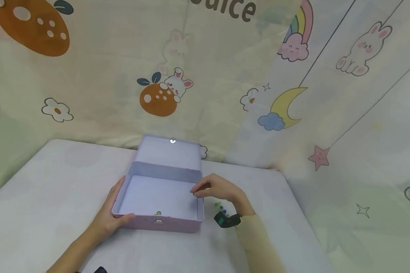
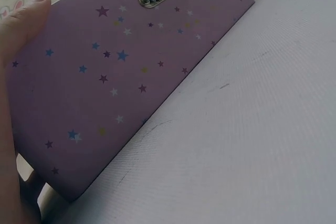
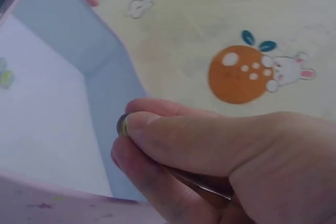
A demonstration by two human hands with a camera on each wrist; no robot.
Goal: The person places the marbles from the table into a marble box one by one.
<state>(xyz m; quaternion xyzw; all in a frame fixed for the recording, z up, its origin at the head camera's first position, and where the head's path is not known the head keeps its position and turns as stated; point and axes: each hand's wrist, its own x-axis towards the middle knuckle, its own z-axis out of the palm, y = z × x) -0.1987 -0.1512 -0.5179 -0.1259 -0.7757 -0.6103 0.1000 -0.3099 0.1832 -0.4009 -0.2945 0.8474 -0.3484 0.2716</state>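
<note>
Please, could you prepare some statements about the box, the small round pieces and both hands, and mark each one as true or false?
1. The left hand grips the box at its left side. True.
2. The lid is closed. False: it is open, at the back.
3. The right hand is empty. False: it pinches a small round piece.
4. Small round pieces lie on the table, right of the box. True.
5. The front wall is plain. False: it has stars.

Brown lettering (image 1: 237, 9), partly cut off, seems to read "Juice" on the backdrop (image 1: 106, 79).
</note>
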